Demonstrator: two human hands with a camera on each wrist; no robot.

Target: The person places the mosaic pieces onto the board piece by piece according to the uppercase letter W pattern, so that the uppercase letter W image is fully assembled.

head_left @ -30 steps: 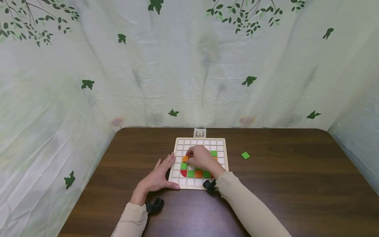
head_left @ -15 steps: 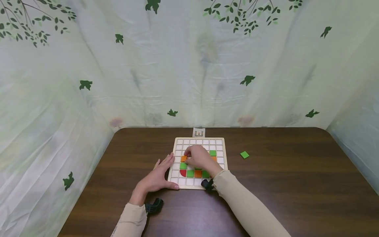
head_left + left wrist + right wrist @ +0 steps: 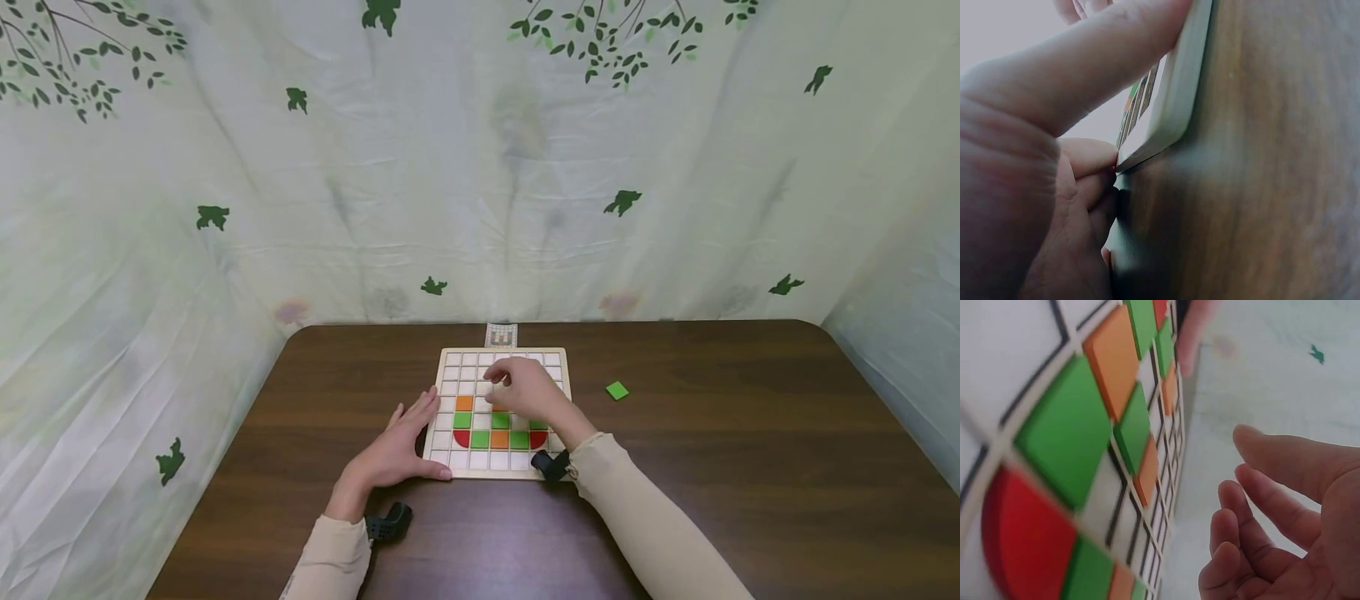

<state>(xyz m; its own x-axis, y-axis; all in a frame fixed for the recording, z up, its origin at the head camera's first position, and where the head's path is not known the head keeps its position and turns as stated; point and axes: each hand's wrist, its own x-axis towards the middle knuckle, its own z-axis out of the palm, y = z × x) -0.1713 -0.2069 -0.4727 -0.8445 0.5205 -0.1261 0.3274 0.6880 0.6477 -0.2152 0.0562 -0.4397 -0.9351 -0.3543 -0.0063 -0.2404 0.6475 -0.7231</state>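
A light wooden grid board (image 3: 454, 458) lies on the table with white squares and several orange, green and red tiles set in it. Along its left edge and near corner, my left hand (image 3: 393, 450) rests with fingers spread; in the left wrist view the thumb (image 3: 1085, 59) lies against the board's rim. My right hand (image 3: 531, 393) hovers above the board, hiding part of its right side. In the right wrist view, nothing sits between its loosely bent fingers (image 3: 1254, 525). An orange tile (image 3: 464, 403) stands in the left column, above a green tile (image 3: 462, 420) and a rounded red tile (image 3: 462, 438).
A loose green tile (image 3: 617, 391) lies on the brown table (image 3: 720, 450), right of the board. Behind the board is a small printed card (image 3: 501, 336) with a grid pattern. A leaf-patterned cloth (image 3: 480, 183) hangs behind the table.
My right hand has lifted off the orange tile in the left column and moved right, its fingers parting. That tile stays in its square. My left hand keeps its place on the board.
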